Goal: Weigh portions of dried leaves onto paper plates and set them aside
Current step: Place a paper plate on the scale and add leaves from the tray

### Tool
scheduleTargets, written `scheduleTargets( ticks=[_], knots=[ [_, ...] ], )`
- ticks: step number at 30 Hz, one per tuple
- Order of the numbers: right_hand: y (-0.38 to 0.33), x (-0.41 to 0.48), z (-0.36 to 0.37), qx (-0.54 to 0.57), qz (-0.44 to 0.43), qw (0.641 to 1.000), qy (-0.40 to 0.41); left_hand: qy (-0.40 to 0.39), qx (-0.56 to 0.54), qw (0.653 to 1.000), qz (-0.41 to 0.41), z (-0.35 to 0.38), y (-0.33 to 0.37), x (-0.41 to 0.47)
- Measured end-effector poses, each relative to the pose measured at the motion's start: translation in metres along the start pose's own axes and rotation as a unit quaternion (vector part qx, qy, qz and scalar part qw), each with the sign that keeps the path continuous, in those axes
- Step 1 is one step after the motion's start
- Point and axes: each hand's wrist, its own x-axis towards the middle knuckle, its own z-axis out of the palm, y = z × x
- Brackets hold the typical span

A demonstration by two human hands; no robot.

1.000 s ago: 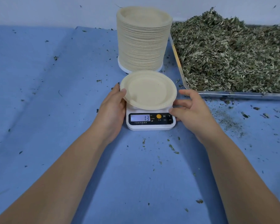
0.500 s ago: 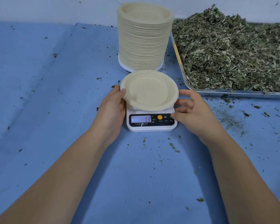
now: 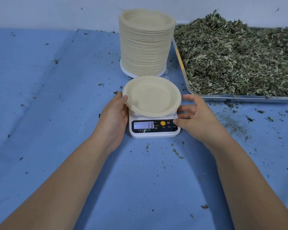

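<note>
Paper plate (image 3: 152, 96) was kept pinched on the scale (image 3: 154, 134) by the left hand (image 3: 114, 113); right hand (image 3: 196, 118), fingers (image 3: 189, 97) spread, was set against its panel (image 3: 163, 128); reading unchanged, seemingly untared.

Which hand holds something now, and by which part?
The left hand holds the empty paper plate by its left rim, thumb on top. The right hand holds nothing; its thumb touches the scale.

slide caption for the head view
Empty paper plate on a scale reading 13, left hand holding its rim, right hand at the buttons.
</note>
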Motion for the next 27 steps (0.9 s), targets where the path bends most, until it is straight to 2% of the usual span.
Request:
scheduleTargets(
  ticks=[4,6,8,10,13,15,17,20,22,24,27],
  knots=[
    [-0.004,-0.003,-0.005,0.018,0.019,1.0,0.018,0.014,-0.023,1.0,-0.009,-0.002,0.0,0.003],
    [-0.009,-0.002,-0.009,0.036,0.006,0.995,0.089,0.022,-0.036,0.999,-0.009,-0.003,-0.002,0.006],
    [-0.019,0.003,-0.012,0.024,-0.059,0.984,0.169,0.038,-0.047,0.998,0.0,-0.003,-0.001,0.009],
    [-0.031,0.013,-0.013,-0.052,-0.141,0.963,0.224,0.058,-0.051,0.997,0.02,0.0,0.001,0.013],
    [-0.041,0.04,-0.016,-0.264,-0.22,0.905,0.252,0.085,-0.063,0.994,0.037,0.003,0.003,0.018],
    [-0.043,0.06,-0.018,-0.384,-0.215,0.862,0.251,0.077,-0.067,0.994,0.036,0.0,0.001,0.018],
    [-0.041,0.074,-0.021,-0.456,-0.166,0.842,0.236,0.073,-0.076,0.994,0.034,-0.002,0.0,0.017],
    [-0.033,0.084,-0.022,-0.488,-0.091,0.852,0.165,0.081,-0.101,0.991,0.032,0.001,-0.003,0.015],
    [-0.03,0.086,-0.022,-0.498,-0.095,0.849,0.15,0.082,-0.111,0.99,0.025,0.003,-0.004,0.015],
    [-0.034,0.087,-0.024,-0.487,-0.129,0.844,0.184,0.08,-0.116,0.99,0.019,0.004,-0.005,0.015],
    [-0.048,0.098,-0.036,-0.51,-0.175,0.794,0.28,0.074,-0.112,0.991,0.024,0.002,-0.005,0.015]
  ],
)
